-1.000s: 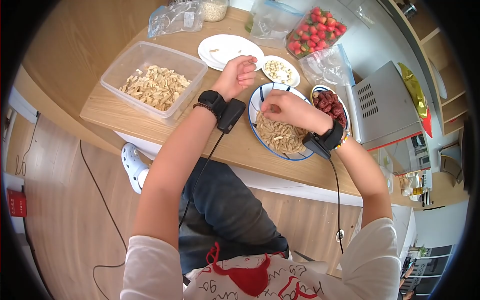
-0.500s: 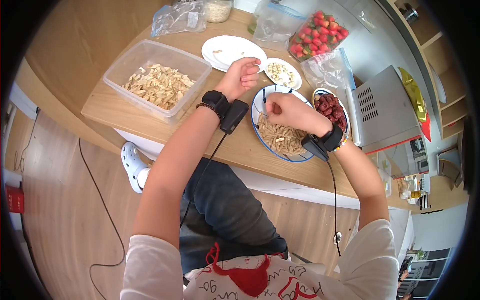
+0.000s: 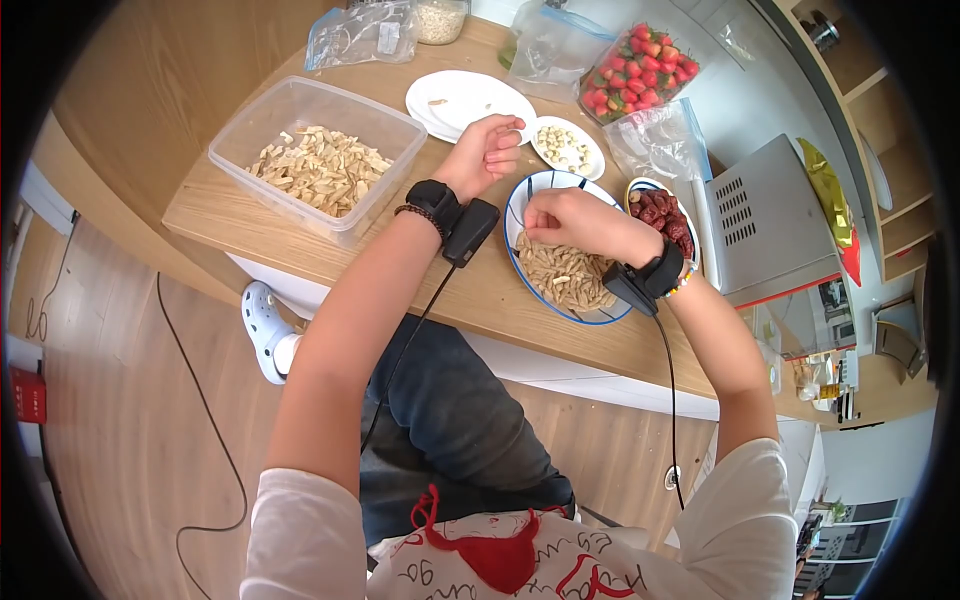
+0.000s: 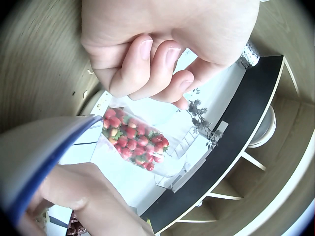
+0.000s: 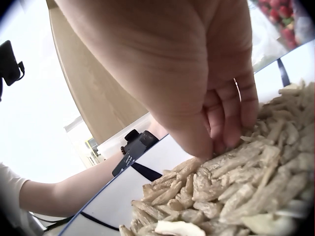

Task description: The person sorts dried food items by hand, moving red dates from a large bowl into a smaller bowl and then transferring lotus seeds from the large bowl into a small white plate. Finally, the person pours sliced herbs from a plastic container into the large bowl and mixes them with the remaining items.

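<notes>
My right hand (image 3: 585, 222) reaches into a white bowl with a blue rim (image 3: 514, 190). Its fingertips touch the heap of thin brownish pieces (image 3: 565, 275); the right wrist view shows thumb and fingers (image 5: 234, 132) pointing down against the pieces (image 5: 236, 182). No piece is visible between them, though the tips are partly hidden. Beside the bowl, my left hand (image 3: 482, 160) hangs near the white plate (image 3: 470, 100), fingers loosely curled with nothing in them. The left wrist view shows these bent fingers (image 4: 157, 69) too.
A clear plastic box (image 3: 235, 125) of pale dried slices (image 3: 325, 170) stands on the left. Behind the bowl are a small dish (image 3: 590, 162) of pale pieces, dark red dates (image 3: 662, 212), strawberries (image 3: 640, 75) and plastic bags (image 3: 560, 45). A grey appliance (image 3: 760, 215) stands at right.
My right hand has shifted slightly within the bowl, its fingers now a little further left than half a second ago. My left hand has stayed curled beside the bowl. The view has shifted slightly.
</notes>
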`<state>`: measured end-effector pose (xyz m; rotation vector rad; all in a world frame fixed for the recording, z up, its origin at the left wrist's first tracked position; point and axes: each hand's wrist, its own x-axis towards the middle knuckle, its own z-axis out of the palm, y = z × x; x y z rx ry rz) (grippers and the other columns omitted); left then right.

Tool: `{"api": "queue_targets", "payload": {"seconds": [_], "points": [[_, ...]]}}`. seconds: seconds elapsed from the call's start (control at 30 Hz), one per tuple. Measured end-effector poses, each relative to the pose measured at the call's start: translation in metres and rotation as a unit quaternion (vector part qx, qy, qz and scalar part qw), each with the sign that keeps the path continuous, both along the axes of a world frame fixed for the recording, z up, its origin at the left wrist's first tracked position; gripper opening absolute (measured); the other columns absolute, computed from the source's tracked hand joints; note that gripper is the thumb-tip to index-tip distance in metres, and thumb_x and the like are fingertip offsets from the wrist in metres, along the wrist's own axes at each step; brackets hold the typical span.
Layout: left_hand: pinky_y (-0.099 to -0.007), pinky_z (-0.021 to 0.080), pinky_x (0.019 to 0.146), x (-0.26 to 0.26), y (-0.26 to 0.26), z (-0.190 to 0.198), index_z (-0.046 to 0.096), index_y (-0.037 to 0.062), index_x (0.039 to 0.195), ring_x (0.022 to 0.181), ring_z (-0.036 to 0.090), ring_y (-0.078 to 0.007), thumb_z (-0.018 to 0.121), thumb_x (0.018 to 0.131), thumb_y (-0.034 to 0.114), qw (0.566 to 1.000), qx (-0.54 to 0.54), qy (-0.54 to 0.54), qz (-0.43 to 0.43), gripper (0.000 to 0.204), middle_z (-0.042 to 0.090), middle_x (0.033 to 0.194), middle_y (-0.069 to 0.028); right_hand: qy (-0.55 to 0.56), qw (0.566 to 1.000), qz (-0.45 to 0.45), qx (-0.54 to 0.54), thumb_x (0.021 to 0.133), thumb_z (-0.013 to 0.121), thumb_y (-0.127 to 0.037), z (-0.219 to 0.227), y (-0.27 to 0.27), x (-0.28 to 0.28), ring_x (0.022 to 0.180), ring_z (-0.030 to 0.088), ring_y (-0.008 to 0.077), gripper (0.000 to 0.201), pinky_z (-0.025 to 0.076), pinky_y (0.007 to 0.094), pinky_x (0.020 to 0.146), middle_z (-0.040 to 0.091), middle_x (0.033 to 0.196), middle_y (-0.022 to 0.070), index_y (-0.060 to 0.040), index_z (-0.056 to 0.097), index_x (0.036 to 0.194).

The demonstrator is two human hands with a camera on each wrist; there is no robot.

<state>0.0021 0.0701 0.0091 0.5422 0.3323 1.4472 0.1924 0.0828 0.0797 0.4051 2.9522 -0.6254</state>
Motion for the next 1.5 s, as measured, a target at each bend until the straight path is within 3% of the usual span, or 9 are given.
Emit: {"api": "queue_targets", "payload": {"seconds": [0.13,0.33,0.83,1.0,1.43,1.5], "points": [[-0.0188,0.021,0.039,0.0,0.002,-0.003,0.049,0.0052,0.09,0.042,0.025,-0.0042,0.05,0.09,0.018,1.0,0.006,-0.008,-0.004,0.013,0.033,0.057,0.0054,-0.039,0.999,-0.011,0.006,0.077,0.064,-0.013,0.004,0.0,-0.003,0.065,0.057,0.0196,0.014,0.045,0.0308,0.062,0.058,0.072,0.008,-0.0028,0.055,0.081],[-0.0189,0.021,0.039,0.0,0.0,-0.001,0.049,0.0056,0.09,0.041,0.025,-0.0043,0.05,0.09,0.018,1.0,0.003,-0.007,-0.007,0.013,0.033,0.057,0.0054,0.074,0.994,0.044,0.064,0.074,0.063,-0.008,-0.008,0.001,-0.001,0.065,0.056,0.0214,0.012,0.045,0.0314,0.062,0.056,0.07,0.0086,-0.0018,0.054,0.08],[-0.0193,0.022,0.039,0.0,0.001,-0.002,0.049,0.0064,0.09,0.042,0.025,-0.0046,0.05,0.089,0.019,1.0,0.004,0.0,-0.001,0.013,0.033,0.057,0.0058,0.052,0.996,-0.044,-0.06,0.079,0.066,-0.008,-0.001,-0.007,0.0,0.064,0.059,0.0158,0.011,0.047,0.027,0.063,0.06,0.07,0.0062,-0.0017,0.058,0.083],[-0.0191,0.022,0.039,0.001,0.001,-0.002,0.049,0.0063,0.089,0.042,0.025,-0.0046,0.05,0.089,0.02,1.0,0.004,0.005,0.004,0.013,0.033,0.057,0.0056,0.09,0.996,0.005,-0.022,0.078,0.068,-0.008,-0.001,-0.005,0.004,0.065,0.059,0.0159,0.014,0.047,0.0269,0.064,0.059,0.069,0.006,-0.0022,0.06,0.088],[-0.0193,0.022,0.039,0.001,-0.001,0.0,0.049,0.006,0.089,0.042,0.024,-0.0043,0.049,0.089,0.019,1.0,0.006,0.009,0.005,0.013,0.032,0.057,0.0058,0.028,0.995,-0.077,-0.051,0.079,0.067,-0.007,-0.002,-0.003,0.009,0.068,0.059,0.0137,0.015,0.047,0.0265,0.065,0.061,0.072,0.006,-0.0009,0.061,0.091],[-0.019,0.022,0.039,0.0,-0.001,0.0,0.049,0.006,0.089,0.042,0.025,-0.0042,0.049,0.09,0.019,1.0,0.005,0.009,0.002,0.013,0.033,0.057,0.0056,0.071,0.995,-0.068,-0.036,0.079,0.067,-0.007,-0.006,0.001,0.012,0.07,0.059,0.0137,0.013,0.047,0.0263,0.066,0.062,0.074,0.006,-0.0009,0.061,0.089]]}}
